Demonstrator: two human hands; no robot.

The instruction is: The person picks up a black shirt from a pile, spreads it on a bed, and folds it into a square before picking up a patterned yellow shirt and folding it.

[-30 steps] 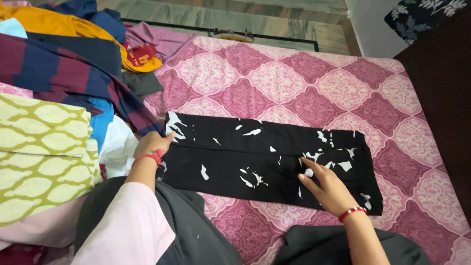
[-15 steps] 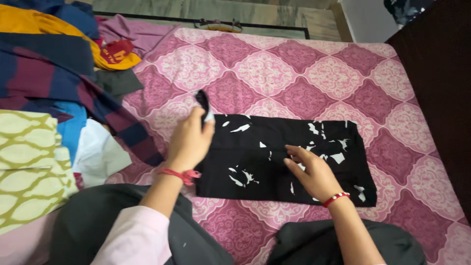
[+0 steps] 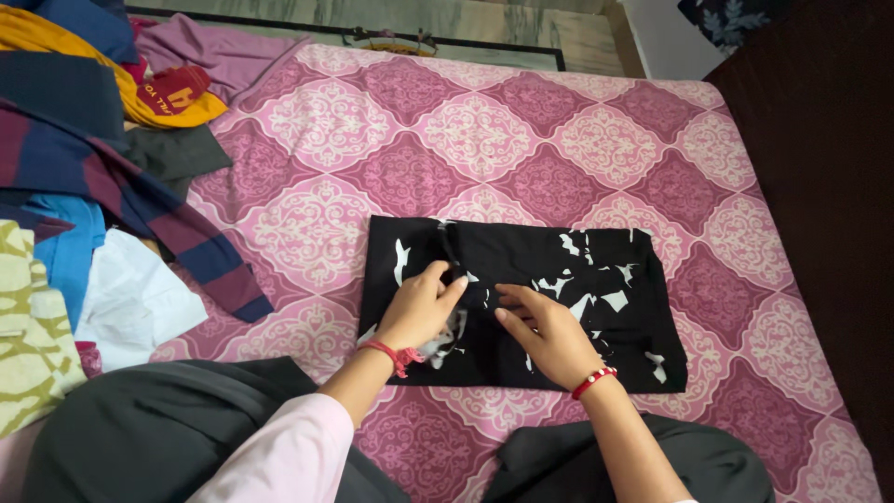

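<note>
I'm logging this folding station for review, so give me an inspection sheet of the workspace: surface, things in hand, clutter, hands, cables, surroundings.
Surface: bed sheet with a pink and maroon diamond pattern, laid flat.
Job's things: black garment with white marks, folded into a rectangle on the sheet.
Clutter: pile of clothes along the left edge, with striped maroon and navy, yellow, blue, white and green-patterned pieces.
Hands: left hand and right hand both rest on the garment near its middle, each wrist with a red band.
Cables: nothing seen.
Surroundings: stone floor beyond the bed; dark panel along the right.
</note>
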